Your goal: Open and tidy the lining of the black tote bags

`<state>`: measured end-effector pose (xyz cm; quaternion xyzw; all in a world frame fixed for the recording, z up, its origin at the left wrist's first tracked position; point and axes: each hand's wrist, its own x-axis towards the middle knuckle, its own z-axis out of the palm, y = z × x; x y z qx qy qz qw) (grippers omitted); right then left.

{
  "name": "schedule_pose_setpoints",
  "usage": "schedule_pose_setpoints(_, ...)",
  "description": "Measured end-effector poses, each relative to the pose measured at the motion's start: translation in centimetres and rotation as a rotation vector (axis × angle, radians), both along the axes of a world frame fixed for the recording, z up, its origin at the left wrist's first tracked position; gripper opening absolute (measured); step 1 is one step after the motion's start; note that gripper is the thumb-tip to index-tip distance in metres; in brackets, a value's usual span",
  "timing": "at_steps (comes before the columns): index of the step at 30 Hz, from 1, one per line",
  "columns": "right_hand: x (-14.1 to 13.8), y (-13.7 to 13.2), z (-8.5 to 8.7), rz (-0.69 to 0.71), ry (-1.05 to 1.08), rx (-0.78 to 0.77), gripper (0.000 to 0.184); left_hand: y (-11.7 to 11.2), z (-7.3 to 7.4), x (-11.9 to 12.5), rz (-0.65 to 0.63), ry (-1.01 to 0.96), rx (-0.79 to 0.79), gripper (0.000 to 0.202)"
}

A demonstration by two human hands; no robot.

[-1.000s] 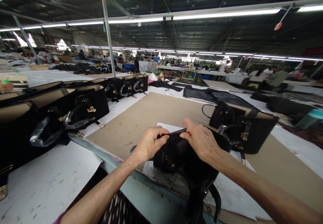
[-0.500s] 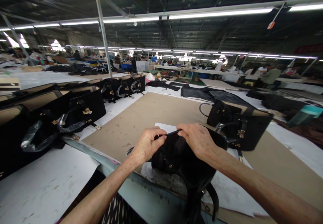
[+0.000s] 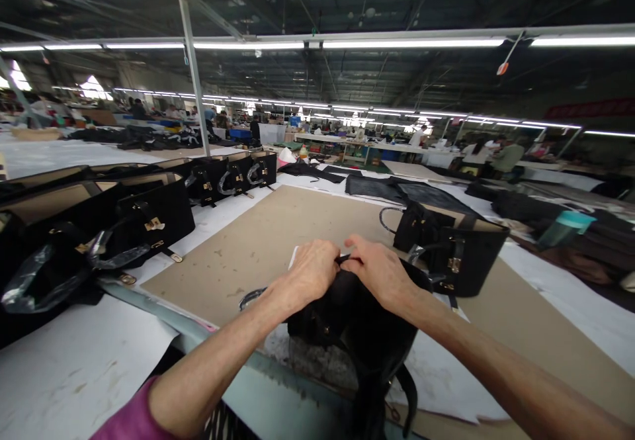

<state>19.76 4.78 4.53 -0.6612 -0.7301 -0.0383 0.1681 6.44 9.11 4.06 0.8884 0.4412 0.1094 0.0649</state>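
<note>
A black handbag (image 3: 342, 321) lies at the near edge of the table, with a dark strap hanging over that edge. Its upper edge is pinched by my left hand (image 3: 316, 266), fingers closed, the fingertips partly hidden. Close beside it, my right hand (image 3: 380, 271) grips the same edge between thumb and fingers. The two hands nearly touch. Right behind the held bag stands another black handbag (image 3: 461, 255) with a tan inside and gold fittings.
Rows of black handbags (image 3: 159, 215) with plastic-wrapped handles stand on the left. Tan board (image 3: 248, 235) covers the table's middle. Flat black pieces (image 3: 377, 187) lie at the back, and a teal-lidded bottle (image 3: 565, 228) stands at right. People work far behind.
My left hand has moved right along the bag's upper edge until it is close to my right hand. The camera view has shifted slightly.
</note>
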Motion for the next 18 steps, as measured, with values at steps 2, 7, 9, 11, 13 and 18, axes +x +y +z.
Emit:
schedule_pose_setpoints(2,1.7,-0.5,-0.2,0.018,0.107,0.028,0.028,0.2,-0.6,-0.2,-0.036,-0.044,-0.006,0.020)
schedule_pose_setpoints(7,4.5,-1.4,-0.3,0.069,0.072,0.080,0.021,0.1,-1.3,-1.4,-0.155,-0.095,0.035,0.021)
schedule_pose_setpoints(9,4.9,-1.7,-0.2,0.119,0.018,0.080,0.015,0.0,-1.1,-1.5,-0.177,-0.099,0.047,0.021)
schedule_pose_setpoints(11,5.0,-1.8,-0.1,0.134,-0.011,0.093,0.013,-0.2,-0.9,-1.6,-0.195,-0.095,0.058,0.020)
schedule_pose_setpoints(13,5.2,-2.0,-0.1,0.128,-0.028,0.104,0.012,-0.3,-0.8,-1.6,-0.207,-0.086,0.066,0.020)
schedule_pose_setpoints(18,5.2,-1.8,-0.1,0.173,-0.053,0.129,0.005,-0.2,-1.2,-1.6,-0.218,-0.091,0.077,0.019)
